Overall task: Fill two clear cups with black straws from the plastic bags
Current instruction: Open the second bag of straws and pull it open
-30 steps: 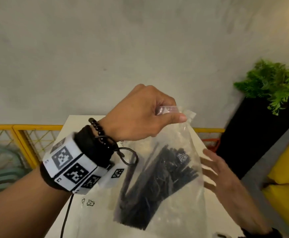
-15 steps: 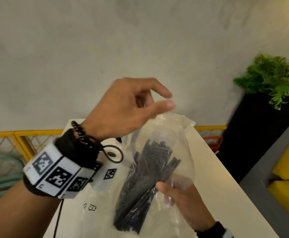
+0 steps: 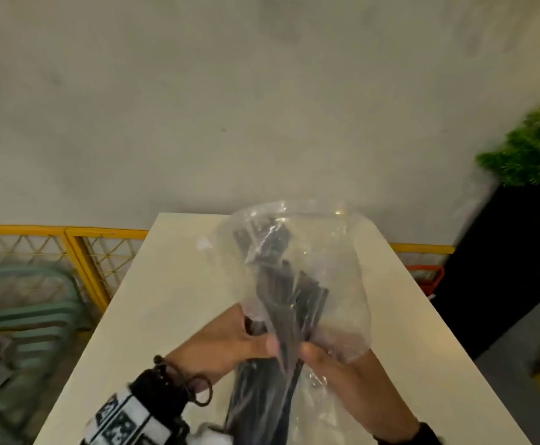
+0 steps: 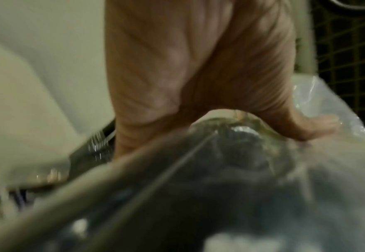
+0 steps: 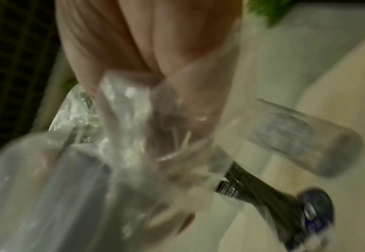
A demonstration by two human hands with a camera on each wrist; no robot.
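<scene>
I see the clear plastic bag held upright over the white table, its crumpled mouth toward twelve o'clock and the bundle of black straws standing inside it, fanned out a little at the top. My left hand comes in from eight o'clock and pinches the bundle through the film at mid-height, thumb against curled fingers. My right hand comes in from four o'clock and grips the same spot from the other side, its thumb pressed on the plastic just beside the left thumb. The right wrist view is blurred, but it shows a clear cup on the table at three o'clock of the hand, empty as far as I can tell. A yellow mesh fence runs behind the table at ten o'clock, and a green plant in a black planter stands at two o'clock.
</scene>
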